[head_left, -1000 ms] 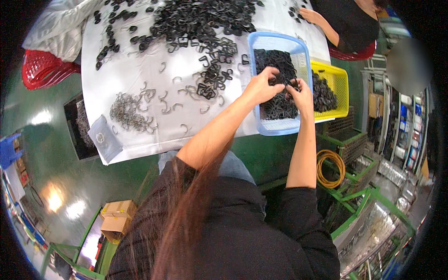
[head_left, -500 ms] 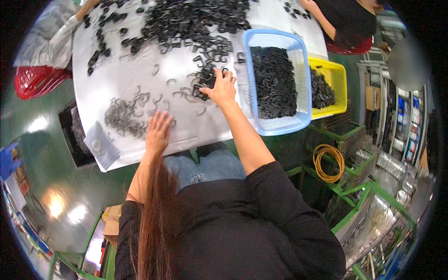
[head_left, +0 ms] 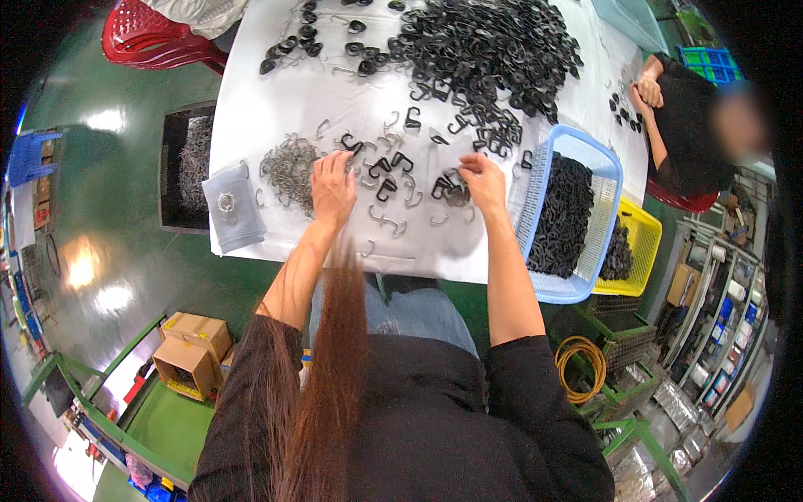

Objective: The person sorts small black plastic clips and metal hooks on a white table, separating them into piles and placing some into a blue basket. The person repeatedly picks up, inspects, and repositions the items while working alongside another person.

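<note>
My left hand (head_left: pixel 334 191) lies at the right edge of a heap of grey wire hooks (head_left: pixel 288 171), fingers stretched out, with nothing visible in it. Between my hands several black hook-shaped pieces (head_left: pixel 386 191) are scattered among loose grey hooks (head_left: pixel 413 195). My right hand (head_left: pixel 485 182) is open and bent, thumb and fingertips slightly apart. Just left of its fingertips sits a small cluster of black hooks (head_left: pixel 441 186) beside a grey clump. Farther off, a large mound of black pieces (head_left: pixel 493 54) covers the white tabletop (head_left: pixel 335 105).
Right of my right hand stand a blue basket (head_left: pixel 562 289) and a yellow basket (head_left: pixel 648 263), both holding black pieces. A clear plastic bag (head_left: pixel 234 207) lies at the left corner, near a dark floor crate (head_left: pixel 186 226). Another person's hands (head_left: pixel 648 94) rest at the right edge.
My view has shifted, so the table appears farther right. My right hand has left the black mound's near edge, and black hooks now lie between my hands. My left hand is beside the grey heap.
</note>
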### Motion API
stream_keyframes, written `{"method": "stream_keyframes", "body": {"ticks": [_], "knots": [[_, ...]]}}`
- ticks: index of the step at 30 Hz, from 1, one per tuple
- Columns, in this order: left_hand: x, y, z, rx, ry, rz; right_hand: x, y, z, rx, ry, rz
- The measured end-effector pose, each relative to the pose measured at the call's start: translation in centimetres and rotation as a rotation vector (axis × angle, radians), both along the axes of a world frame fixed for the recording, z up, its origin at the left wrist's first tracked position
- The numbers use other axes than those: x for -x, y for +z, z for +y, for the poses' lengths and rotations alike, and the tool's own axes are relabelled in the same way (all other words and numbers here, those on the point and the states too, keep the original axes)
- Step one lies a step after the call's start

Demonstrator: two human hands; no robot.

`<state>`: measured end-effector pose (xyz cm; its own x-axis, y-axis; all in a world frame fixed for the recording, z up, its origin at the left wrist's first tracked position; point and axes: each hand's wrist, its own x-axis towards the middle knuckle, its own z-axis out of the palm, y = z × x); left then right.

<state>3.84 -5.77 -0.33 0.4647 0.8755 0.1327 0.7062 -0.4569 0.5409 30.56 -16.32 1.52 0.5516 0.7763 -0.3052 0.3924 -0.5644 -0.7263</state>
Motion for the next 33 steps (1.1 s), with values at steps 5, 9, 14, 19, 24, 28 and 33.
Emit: {"method": "stream_keyframes", "body": {"ticks": [5, 9, 14, 19, 24, 28, 33], "knots": [[-2.1, -0.2, 3.4, 0.047, 0.263, 0.101, 1.3, -0.4, 4.8, 0.063, 0.097, -0.349], [-2.5, -0.2, 4.9, 0.17, 0.251, 0.222, 5.4, -1.9, 11.6, 0.18, -0.009, -0.489], [-2.3, -0.3, 6.3, 0.352, 0.099, 0.043, 7.2, -3.3, 15.2, 0.283, -0.055, -0.459], [-1.0, 0.2, 7.3, 0.616, 0.145, -0.41, 3.0, -1.5, 11.4, -0.183, -0.136, 0.605], [0.2, 1.8, 8.1, 0.751, 0.046, -0.126, -0.6, -0.2, 7.1, -0.151, -0.368, 0.805], [0.5, 2.6, 9.0, 0.749, 0.091, -0.135, -0.6, -2.3, 8.4, 0.108, -0.053, -0.259], [0.9, 2.6, 8.6, 1.502, 0.113, -0.759, 0.2, -2.9, 9.1, 0.19, 0.041, -0.422]]}}
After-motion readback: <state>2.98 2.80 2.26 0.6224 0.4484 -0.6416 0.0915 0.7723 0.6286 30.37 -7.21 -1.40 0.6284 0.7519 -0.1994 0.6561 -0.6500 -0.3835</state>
